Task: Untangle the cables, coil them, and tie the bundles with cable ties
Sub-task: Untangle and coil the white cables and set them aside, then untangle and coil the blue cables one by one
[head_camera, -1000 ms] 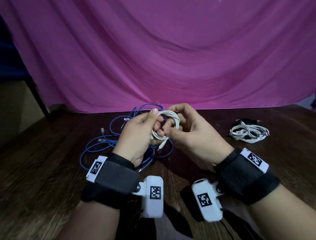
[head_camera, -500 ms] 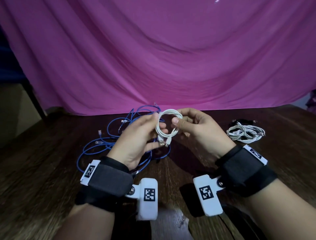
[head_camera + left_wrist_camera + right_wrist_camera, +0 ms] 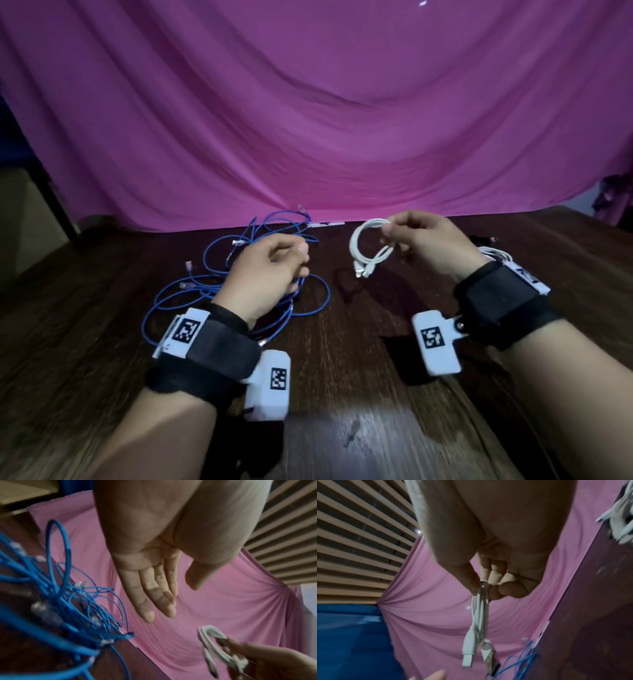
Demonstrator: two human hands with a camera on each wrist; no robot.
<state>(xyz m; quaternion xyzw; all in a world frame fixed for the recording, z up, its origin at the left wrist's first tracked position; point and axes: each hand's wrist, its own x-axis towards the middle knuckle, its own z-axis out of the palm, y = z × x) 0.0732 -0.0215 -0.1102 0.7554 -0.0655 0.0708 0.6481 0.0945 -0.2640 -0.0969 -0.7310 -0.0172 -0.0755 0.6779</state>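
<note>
The white cable (image 3: 368,248) is wound into a small loose coil, both plugs dangling below it, pinched between thumb and fingers of my right hand (image 3: 430,245) above the table (image 3: 359,342). Left of the coil, my left hand (image 3: 265,274) hangs with relaxed fingers, holding nothing, over the tangled blue cables (image 3: 212,291).

The dark brown wooden table (image 3: 359,342) carried a loose tangle of thin blue network cables with clear plugs (image 3: 191,291) on its left half. Towards the right edge lay a bundle of white cables (image 3: 496,254), partly hidden. At the far edge, a pink draped cloth (image 3: 308,120) met the table.
</note>
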